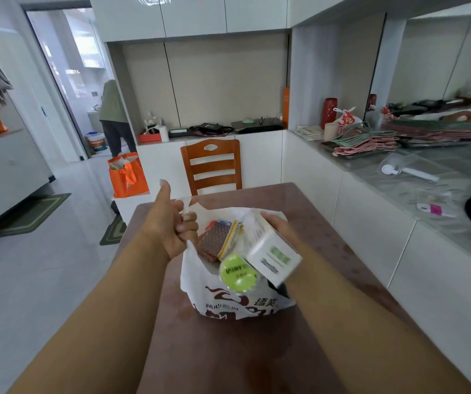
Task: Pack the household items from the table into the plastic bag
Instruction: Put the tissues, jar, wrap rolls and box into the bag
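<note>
Bag handle [186,207] in left hand [168,226], right hand [281,231] gripping box [271,254]

White plastic bag [237,304] at lower centre bore dark red print with the characters 德芙 legible at its right, other characters too cut off to read, green lid [238,273] and white box [274,255] carried blurred, unreadable labels

1. Bag [200,282]: white, dark red and black print.
2. Box [271,251]: white, green label.
3. Lid [238,273]: lime green.
4. Pad [213,241]: reddish-brown, woven pattern.
5. Table [328,237]: mottled reddish-brown.
6. Chair [211,166]: orange-brown wood.
7. Tote [127,176]: orange.
</note>
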`<action>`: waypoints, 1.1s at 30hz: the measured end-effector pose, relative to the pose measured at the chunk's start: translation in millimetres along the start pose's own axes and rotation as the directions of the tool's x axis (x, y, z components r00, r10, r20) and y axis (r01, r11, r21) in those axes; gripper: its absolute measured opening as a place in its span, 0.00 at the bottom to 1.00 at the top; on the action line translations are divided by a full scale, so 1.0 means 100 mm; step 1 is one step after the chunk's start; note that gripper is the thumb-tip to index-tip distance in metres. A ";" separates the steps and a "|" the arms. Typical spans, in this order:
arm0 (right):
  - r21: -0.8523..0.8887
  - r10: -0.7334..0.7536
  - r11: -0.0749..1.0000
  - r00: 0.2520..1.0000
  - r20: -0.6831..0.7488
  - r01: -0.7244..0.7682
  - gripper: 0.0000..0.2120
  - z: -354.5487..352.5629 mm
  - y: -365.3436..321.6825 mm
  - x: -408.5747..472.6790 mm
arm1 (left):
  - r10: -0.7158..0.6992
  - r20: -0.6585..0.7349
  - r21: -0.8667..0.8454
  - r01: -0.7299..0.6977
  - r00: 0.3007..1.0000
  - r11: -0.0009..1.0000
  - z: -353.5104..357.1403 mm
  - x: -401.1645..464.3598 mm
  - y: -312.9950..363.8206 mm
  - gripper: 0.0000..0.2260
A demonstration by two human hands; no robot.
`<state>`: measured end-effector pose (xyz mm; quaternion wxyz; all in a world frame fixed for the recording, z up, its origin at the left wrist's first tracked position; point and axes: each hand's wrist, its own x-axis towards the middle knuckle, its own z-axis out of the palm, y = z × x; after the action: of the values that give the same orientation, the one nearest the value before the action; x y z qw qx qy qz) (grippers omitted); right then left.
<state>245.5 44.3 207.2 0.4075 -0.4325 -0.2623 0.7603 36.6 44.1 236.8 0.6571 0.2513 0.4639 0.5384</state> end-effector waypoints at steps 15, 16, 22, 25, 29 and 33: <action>0.258 0.163 0.963 0.926 -0.341 -0.074 0.14 0.65 -0.17 0.68 | -0.009 0.123 -0.295 0.046 0.992 0.954 -0.21 0.04 0.42 0.34; 0.219 0.128 0.974 0.933 -0.338 -0.054 0.14 0.66 -0.15 0.75 | -0.014 0.100 -0.327 0.046 0.995 0.944 -0.23 0.05 0.45 0.35; -0.203 0.043 0.967 0.886 -0.461 -0.153 0.11 0.57 -0.20 0.92 | 0.020 -0.063 -0.361 -0.041 0.998 0.932 -0.25 0.17 0.56 0.37; -0.327 -0.018 0.936 0.909 -0.417 -0.131 0.09 0.47 -0.23 1.03 | 0.028 -0.107 -0.335 -0.063 0.994 0.940 -0.27 0.23 0.59 0.35; -0.658 -0.291 0.749 0.857 -0.425 -0.072 0.19 0.34 -0.22 1.12 | 0.054 -0.229 -0.117 -0.082 0.972 0.990 -0.21 0.33 0.63 0.30; -0.824 -0.446 0.499 0.895 0.023 0.269 0.35 0.32 -0.17 1.02 | 0.092 -0.308 0.014 -0.092 0.947 0.996 -0.14 0.38 0.62 0.27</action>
<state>194.7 138.1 190.8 0.3371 -0.5767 -0.6224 0.4079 -5.7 95.5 269.6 0.5508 0.1853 0.5486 0.6011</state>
